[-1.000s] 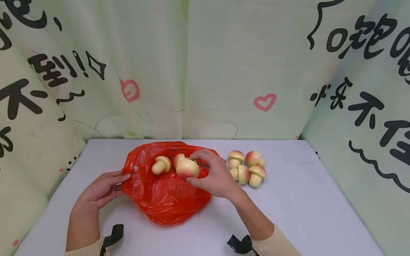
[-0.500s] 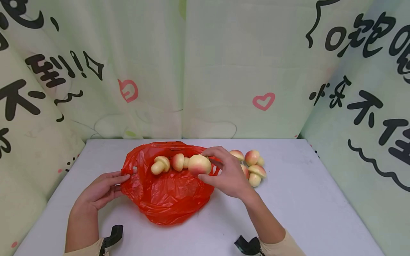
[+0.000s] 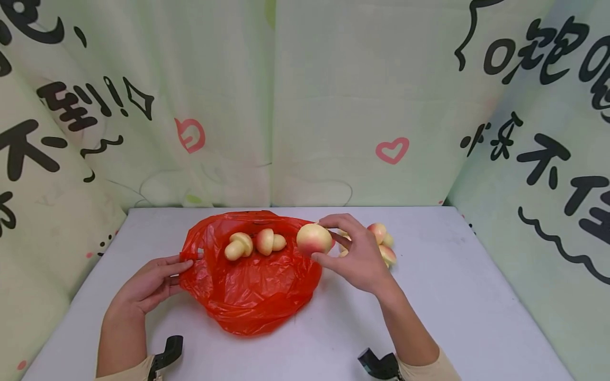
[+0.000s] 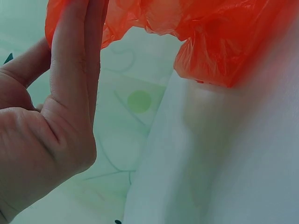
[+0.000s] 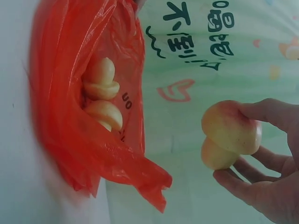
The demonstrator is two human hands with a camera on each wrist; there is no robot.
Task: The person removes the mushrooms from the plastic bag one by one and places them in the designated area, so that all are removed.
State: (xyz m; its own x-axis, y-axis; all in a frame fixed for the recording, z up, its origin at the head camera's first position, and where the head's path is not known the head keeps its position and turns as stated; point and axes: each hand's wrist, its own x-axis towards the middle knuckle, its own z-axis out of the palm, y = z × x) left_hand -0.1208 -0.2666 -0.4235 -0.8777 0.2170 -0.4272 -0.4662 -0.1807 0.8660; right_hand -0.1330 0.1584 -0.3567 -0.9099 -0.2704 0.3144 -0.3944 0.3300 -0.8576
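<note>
My right hand [image 3: 318, 239] grips a toy mushroom [image 3: 312, 238] with a pink-yellow cap, held above the right edge of the red plastic bag [image 3: 248, 288]. The right wrist view shows that mushroom [image 5: 231, 133] between thumb and fingers, clear of the bag [image 5: 60, 121]. Two more mushrooms [image 3: 238, 245] [image 3: 267, 241] lie in the bag's mouth. My left hand [image 3: 183, 264] pinches the bag's left edge with nearly straight fingers [image 4: 70, 70] lying against the red film [image 4: 210, 32]. A small pile of mushrooms [image 3: 383, 246] sits behind my right hand, partly hidden.
The white table [image 3: 452, 296] is bordered on three sides by pale green cloth walls [image 3: 333, 106] printed with black characters and pink hearts. Bare tabletop lies to the right of the pile and in front of the bag.
My right hand has lifted the mushroom out of the bag's mouth and carried it right, toward the pile. The left hand has stayed on the bag's edge.
</note>
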